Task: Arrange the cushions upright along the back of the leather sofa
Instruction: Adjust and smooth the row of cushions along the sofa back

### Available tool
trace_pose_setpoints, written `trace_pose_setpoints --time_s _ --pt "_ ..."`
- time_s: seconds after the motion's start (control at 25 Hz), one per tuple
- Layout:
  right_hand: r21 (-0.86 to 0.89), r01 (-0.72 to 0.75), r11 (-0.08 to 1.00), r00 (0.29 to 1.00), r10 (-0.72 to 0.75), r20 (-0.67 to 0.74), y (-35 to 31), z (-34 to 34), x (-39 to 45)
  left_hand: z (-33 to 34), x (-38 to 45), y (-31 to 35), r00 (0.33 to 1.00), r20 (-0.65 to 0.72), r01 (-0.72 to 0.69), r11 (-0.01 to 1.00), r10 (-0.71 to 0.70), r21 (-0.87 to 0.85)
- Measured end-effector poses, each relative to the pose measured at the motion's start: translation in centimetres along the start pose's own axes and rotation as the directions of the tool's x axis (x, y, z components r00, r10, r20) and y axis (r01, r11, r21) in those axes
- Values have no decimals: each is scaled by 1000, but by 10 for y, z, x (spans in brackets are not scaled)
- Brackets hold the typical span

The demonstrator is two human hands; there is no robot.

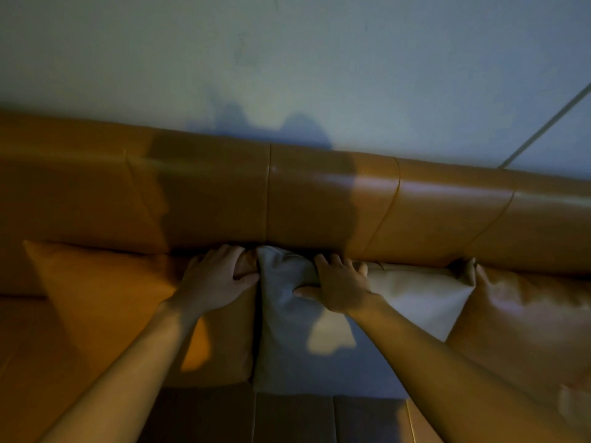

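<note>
A tan leather sofa back (pixel 224 193) runs across the view. Three cushions lean against it side by side. The orange leather cushion (pixel 105 302) is on the left, the pale grey cushion (pixel 415 298) in the middle, and another tan leather cushion (pixel 524 330) on the right. My left hand (pixel 217 276) grips the top right corner of the orange cushion. My right hand (pixel 335 282) pinches the top edge of the grey cushion near its left corner. The two hands are close together at the seam between these cushions.
A plain pale wall (pixel 287 59) rises behind the sofa, with a thin cable (pixel 543 129) running diagonally at the right. The sofa seat (pixel 287 417) shows dark below the cushions. Shadows of my arms fall on the sofa back and the grey cushion.
</note>
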State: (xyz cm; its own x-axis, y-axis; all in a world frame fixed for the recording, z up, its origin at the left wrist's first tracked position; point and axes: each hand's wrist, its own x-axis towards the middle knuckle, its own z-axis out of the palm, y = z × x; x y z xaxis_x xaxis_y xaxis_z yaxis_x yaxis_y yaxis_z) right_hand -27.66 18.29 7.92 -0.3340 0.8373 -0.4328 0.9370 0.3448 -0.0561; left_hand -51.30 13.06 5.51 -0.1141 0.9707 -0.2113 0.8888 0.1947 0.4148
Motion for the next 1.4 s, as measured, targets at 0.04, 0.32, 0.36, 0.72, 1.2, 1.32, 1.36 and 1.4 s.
trace_pose_setpoints --time_s 0.04,0.32,0.36,0.72,1.2,1.32,1.36,1.4 --pt "44 43 998 999 -42 -15 6 0 -3 0 0 7 999 19 28 999 -28 19" --pt "258 -100 961 939 178 -296 96 -10 -35 3 -7 101 947 -267 -209 974 180 -84" --pt "252 -131 959 927 209 -310 119 -12 -43 7 -6 121 938 -243 -272 960 249 -69" --pt "234 -383 894 885 427 -186 302 -10 -110 77 9 268 899 258 -396 908 353 138" --pt "137 -233 963 968 243 -63 367 15 -108 108 0 310 979 112 -201 886 169 418" --pt "65 -246 967 964 251 -91 365 13 -113 109 -7 314 979 84 -205 862 188 464" --pt "75 -243 967 964 249 -89 365 14 -113 108 -9 316 978 73 -206 857 195 472" --pt "91 -242 966 964 250 -88 365 15 -112 107 -13 318 978 73 -206 854 196 477"
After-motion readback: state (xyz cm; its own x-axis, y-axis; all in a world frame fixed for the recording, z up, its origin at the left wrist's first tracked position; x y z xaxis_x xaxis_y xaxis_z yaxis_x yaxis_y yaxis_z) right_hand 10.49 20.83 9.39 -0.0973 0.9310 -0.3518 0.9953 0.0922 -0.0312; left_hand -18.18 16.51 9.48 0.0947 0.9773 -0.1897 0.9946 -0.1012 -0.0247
